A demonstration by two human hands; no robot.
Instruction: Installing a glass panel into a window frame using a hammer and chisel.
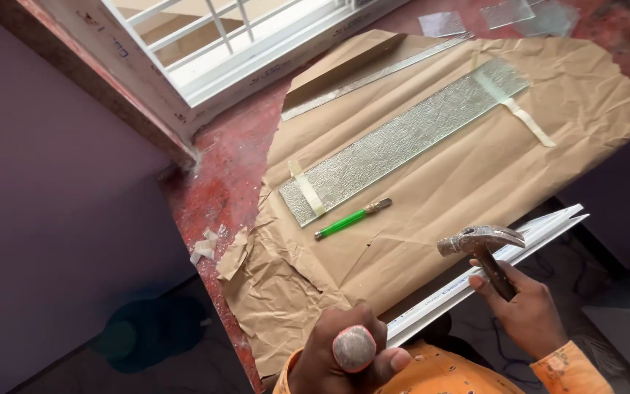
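While the right hand is wrapped tight around the wooden handle of a claw hammer, holding the steel head up just above the near edge of the bench, the left hand is closed in a fist at the bottom of the view, its thumb wrapped in pinkish tape; whether it pinches something small I cannot tell. Between the two hands runs a long white strip, a thin profile that lies slanted along the near edge of the bench, passing under the hammer head and ending at the left fist. Brown paper, creased and torn at its near left corner, covers most of the bench top, which shows red and worn along the left side. On the paper, toward the middle, lies a long narrow pane of patterned glass, slanted from the near left to the far right, with strips of pale tape across both ends. Just beside its near end lies a tool with a green handle. Beyond the pane, a metal straightedge lies parallel to it. A white window frame stands at the far left corner, and small glass offcuts lie at the far edge.
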